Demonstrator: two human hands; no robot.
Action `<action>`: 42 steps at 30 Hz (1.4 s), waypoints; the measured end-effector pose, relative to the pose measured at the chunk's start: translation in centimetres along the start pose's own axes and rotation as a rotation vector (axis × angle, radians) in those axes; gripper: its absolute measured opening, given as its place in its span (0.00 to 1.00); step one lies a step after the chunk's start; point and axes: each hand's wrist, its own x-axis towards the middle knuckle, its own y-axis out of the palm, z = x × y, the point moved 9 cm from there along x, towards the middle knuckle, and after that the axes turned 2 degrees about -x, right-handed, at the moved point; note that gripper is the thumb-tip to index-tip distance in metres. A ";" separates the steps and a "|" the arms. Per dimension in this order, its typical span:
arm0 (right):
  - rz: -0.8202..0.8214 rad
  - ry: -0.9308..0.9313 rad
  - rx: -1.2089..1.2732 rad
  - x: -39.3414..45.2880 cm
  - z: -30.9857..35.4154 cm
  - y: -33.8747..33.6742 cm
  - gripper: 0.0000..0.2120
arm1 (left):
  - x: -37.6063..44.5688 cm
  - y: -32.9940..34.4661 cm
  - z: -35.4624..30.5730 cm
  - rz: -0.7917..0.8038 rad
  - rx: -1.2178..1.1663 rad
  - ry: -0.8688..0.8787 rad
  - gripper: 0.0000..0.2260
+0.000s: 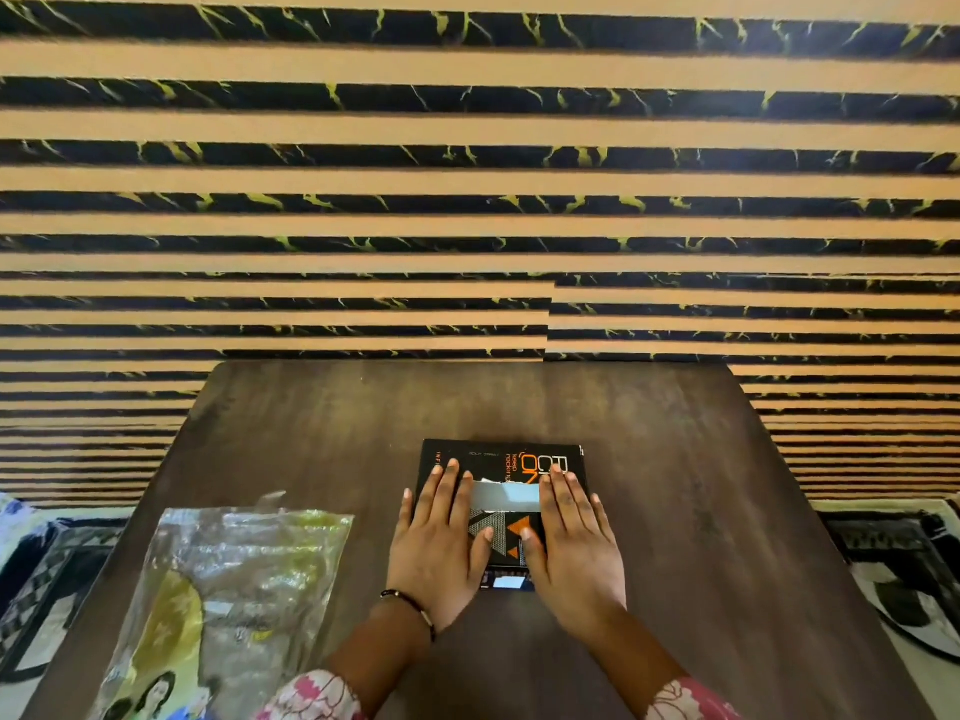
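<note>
A flat black box (498, 462) with orange lettering lies on the dark wooden table (322, 439), a strip of pale tape (506, 497) stuck across its top. My left hand (439, 543) lies flat on the box's left side with straight fingers, pressing the tape's left end. My right hand (574, 543) lies flat on the right side the same way, over the tape's right end. Both thumbs point inward over the box's grey and orange pattern. The box's near edge shows between my wrists.
A crinkled clear plastic bag (228, 589) with a printed yellow insert lies at the table's front left. A striped black and tan wall (467, 200) stands behind the table. Patterned fabric (904, 569) shows on both sides below the table edges.
</note>
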 end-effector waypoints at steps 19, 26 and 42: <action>-0.103 -0.140 0.060 20.0 -0.3 -0.6 0.32 | 18.7 0.0 3.1 -0.107 -0.017 -0.038 0.29; -0.133 -0.140 0.057 21.6 -0.2 -0.8 0.32 | 20.4 -0.4 3.5 -0.130 -0.020 -0.027 0.30; -0.088 -0.102 0.224 8.8 2.0 0.0 0.30 | 8.2 -1.5 3.1 -0.147 -0.198 -0.092 0.32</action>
